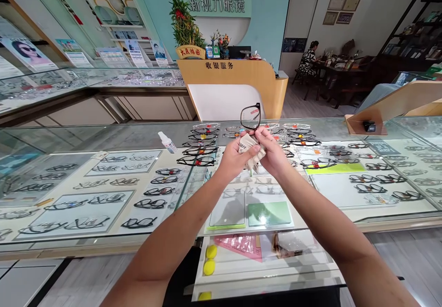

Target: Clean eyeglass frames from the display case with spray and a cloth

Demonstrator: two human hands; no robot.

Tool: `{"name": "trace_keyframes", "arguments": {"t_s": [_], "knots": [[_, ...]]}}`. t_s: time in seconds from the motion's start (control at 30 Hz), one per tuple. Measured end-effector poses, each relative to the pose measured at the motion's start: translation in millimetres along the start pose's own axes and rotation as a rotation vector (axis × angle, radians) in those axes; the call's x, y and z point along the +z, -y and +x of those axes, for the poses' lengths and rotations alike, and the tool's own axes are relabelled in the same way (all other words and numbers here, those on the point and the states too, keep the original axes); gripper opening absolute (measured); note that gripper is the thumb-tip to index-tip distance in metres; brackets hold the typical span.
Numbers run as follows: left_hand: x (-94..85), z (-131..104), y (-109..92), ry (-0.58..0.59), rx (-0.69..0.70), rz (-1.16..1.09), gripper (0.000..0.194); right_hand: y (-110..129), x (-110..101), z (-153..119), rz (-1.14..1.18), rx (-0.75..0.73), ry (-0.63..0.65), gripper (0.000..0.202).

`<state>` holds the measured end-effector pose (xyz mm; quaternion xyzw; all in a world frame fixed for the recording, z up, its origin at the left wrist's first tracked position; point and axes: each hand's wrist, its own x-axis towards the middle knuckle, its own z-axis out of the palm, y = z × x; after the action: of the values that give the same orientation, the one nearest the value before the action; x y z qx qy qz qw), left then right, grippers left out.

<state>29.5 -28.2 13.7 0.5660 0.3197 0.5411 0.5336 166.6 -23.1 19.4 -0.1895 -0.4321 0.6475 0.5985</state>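
The left grip [232, 159] pinches a crumpled beige cloth [246, 142]; the right grip [272, 153] closes on the lower part of black-rimmed, clear-lensed eyeglasses [250, 117], raised above the glass-topped desk [134, 139]. A loose pinch could drop them; grit caught in the cloth might scratch a lens, and uneven pressure could bend the rim.

black-rimmed eyeglasses [250, 117] with red lens marking, beige cloth [253, 160] with dark lettering, white spray bottle [168, 143] near back edge of glass counter [138, 135], mint-green card [269, 213] by its front edge, tan wood cashier desk [241, 77] with black characters, aqua wall [271, 8]
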Motion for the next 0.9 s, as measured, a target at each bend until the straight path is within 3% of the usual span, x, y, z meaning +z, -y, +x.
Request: {"name": "trace_keyframes", "arguments": {"t_s": [0.23,0.4,0.5,0.7,0.8,0.9], "knots": [[3.3,2,4,-0.193,0.093,-0.008,0.068,-8,13,-7,-0.067,-0.029,-0.033,0.042],[5.3,0,5,-0.202,0.121,0.017,0.07,-4,11,-5,-0.062,-0.033,-0.026,0.039],[1.4,2,5,-0.121,0.114,0.048,0.067,3,4,-2,-0.085,-0.022,-0.018,0.037],[-20.7,10,1,0.203,-0.073,0.004,0.062,14,-9,3,-0.095,0.051,-0.029,0.037],[-26.4,10,-2,0.277,-0.111,-0.003,0.061,13,-11,5,-0.043,0.054,-0.049,0.038],[-24.0,9,-3,0.28,-0.074,0.046,0.06,9,-12,6,-0.041,0.05,-0.07,0.039]]}}
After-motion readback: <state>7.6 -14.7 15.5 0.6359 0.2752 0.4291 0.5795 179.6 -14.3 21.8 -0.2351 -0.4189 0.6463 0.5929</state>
